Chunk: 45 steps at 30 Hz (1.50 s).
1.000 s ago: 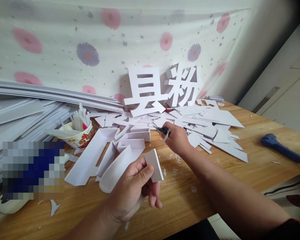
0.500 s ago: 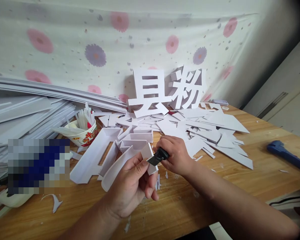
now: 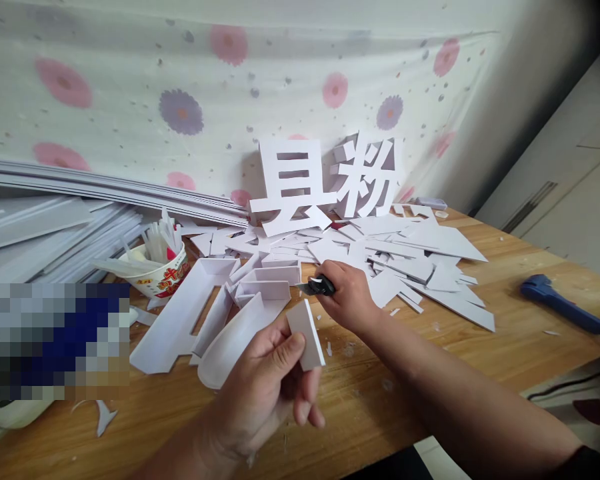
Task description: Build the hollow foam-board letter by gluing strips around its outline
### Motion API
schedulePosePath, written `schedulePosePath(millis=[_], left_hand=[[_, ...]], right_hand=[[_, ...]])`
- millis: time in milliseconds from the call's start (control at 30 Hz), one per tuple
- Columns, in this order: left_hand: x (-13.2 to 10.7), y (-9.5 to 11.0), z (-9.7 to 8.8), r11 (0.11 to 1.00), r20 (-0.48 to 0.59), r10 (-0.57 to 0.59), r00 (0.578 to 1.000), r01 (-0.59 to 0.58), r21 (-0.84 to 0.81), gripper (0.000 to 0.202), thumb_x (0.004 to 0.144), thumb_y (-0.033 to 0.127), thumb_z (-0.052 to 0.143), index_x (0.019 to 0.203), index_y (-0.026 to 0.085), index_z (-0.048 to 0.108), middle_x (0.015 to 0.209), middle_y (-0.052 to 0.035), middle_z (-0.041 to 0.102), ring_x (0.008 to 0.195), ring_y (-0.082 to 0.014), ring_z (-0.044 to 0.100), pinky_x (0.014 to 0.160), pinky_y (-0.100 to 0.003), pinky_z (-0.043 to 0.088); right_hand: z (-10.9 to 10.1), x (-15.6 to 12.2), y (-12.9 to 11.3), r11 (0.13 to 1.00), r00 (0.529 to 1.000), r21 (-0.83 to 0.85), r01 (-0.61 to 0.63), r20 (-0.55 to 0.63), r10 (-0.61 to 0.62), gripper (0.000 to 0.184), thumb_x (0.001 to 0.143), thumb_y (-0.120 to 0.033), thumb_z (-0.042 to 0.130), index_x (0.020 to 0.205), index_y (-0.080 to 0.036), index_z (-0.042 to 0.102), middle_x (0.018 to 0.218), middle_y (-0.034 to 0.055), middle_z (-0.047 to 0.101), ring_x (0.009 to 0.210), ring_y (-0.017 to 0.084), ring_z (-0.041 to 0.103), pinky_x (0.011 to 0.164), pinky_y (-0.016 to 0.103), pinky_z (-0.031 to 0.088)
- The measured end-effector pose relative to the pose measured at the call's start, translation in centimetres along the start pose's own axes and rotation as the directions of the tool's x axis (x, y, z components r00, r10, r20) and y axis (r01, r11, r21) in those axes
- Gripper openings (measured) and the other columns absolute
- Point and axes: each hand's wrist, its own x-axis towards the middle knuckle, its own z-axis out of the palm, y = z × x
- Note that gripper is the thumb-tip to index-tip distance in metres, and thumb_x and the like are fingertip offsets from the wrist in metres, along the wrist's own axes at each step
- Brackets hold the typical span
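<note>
My left hand (image 3: pixel 270 373) pinches a small white strip of foam board (image 3: pixel 306 337) between thumb and fingers, tilted above the front of the table. Beyond it, my right hand (image 3: pixel 347 297) is closed around a black utility knife (image 3: pixel 321 285). Its blade points left and stands apart from the strip. Just left of my hands lies a partly built white foam-board character (image 3: pixel 180 320), open side up with thin walls standing on it; my left hand hides part of its right edge.
Two finished white characters (image 3: pixel 293 187) stand against the flowered curtain (image 3: pixel 270 93). White board offcuts (image 3: pixel 405 253) litter the wooden table (image 3: pixel 460 360). A paper tub (image 3: pixel 155 280) holds translucent sticks. A blue tool (image 3: pixel 565 307) lies at the right; board sheets (image 3: pixel 35 227) are stacked left.
The knife has come away from the strip, moving up and back with my right hand. My left hand has lowered slightly and turned the strip. The view has shifted a little.
</note>
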Motion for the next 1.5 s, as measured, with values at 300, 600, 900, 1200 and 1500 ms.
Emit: schedulePosePath(millis=[300, 600, 900, 1200, 1500], left_hand=[[0.2, 0.3, -0.6, 0.999, -0.067, 0.046, 0.997, -0.046, -0.002, 0.025, 0.092, 0.041, 0.054, 0.083, 0.017, 0.049, 0.053, 0.0043, 0.056, 0.036, -0.0046, 0.039, 0.045, -0.023, 0.051], [0.1, 0.2, -0.5, 1.0, -0.043, 0.007, 0.999, -0.007, -0.012, 0.025, 0.093, 0.039, 0.052, 0.081, 0.018, 0.047, 0.052, 0.0055, 0.056, 0.034, -0.0032, 0.036, 0.045, -0.023, 0.052], [0.3, 0.1, -0.6, 1.0, -0.017, -0.012, 1.0, 0.012, -0.008, 0.022, 0.093, 0.038, 0.052, 0.086, 0.018, 0.048, 0.052, 0.0052, 0.058, 0.034, -0.0024, 0.04, 0.046, -0.022, 0.053], [0.2, 2.0, -0.8, 0.983, -0.182, 0.134, 0.974, -0.108, 0.146, 0.023, 0.085, 0.037, 0.066, 0.083, 0.017, 0.055, 0.055, 0.0026, 0.064, 0.04, -0.0078, 0.053, 0.051, -0.024, 0.055], [2.0, 2.9, -3.1, 0.851, -0.387, 0.469, 0.794, -0.288, 0.44, 0.025, 0.071, 0.033, 0.08, 0.09, 0.018, 0.071, 0.092, -0.0015, 0.073, 0.085, -0.0118, 0.063, 0.075, -0.02, 0.053]], right_hand=[[-0.5, 0.0, -1.7, 0.98, 0.987, 0.119, 0.16, 0.013, -0.163, 0.008, 0.079, -0.019, 0.048, 0.072, -0.021, 0.049, 0.061, -0.0016, 0.051, 0.055, 0.013, 0.046, 0.054, 0.025, 0.033], [-0.1, 0.0, -1.2, 0.987, 0.99, 0.069, 0.142, -0.031, -0.14, 0.011, 0.082, -0.018, 0.048, 0.071, -0.021, 0.048, 0.061, -0.0014, 0.052, 0.056, 0.014, 0.046, 0.055, 0.025, 0.033], [0.4, -0.3, -0.5, 1.0, 0.998, 0.017, 0.007, 0.07, -0.008, 0.004, 0.078, -0.02, 0.049, 0.074, -0.02, 0.051, 0.066, 0.0008, 0.059, 0.06, 0.015, 0.052, 0.057, 0.025, 0.034], [0.7, 1.0, 1.7, 0.859, 0.685, -0.462, -0.218, 0.555, 0.472, 0.015, 0.089, -0.031, 0.049, 0.093, -0.022, 0.06, 0.088, 0.0051, 0.07, 0.078, 0.023, 0.064, 0.061, 0.028, 0.037], [1.4, 0.2, 3.2, 0.92, 0.533, -0.373, -0.116, 0.759, 0.375, 0.022, 0.088, -0.037, 0.056, 0.101, -0.02, 0.062, 0.102, 0.009, 0.068, 0.091, 0.026, 0.065, 0.071, 0.032, 0.045]])
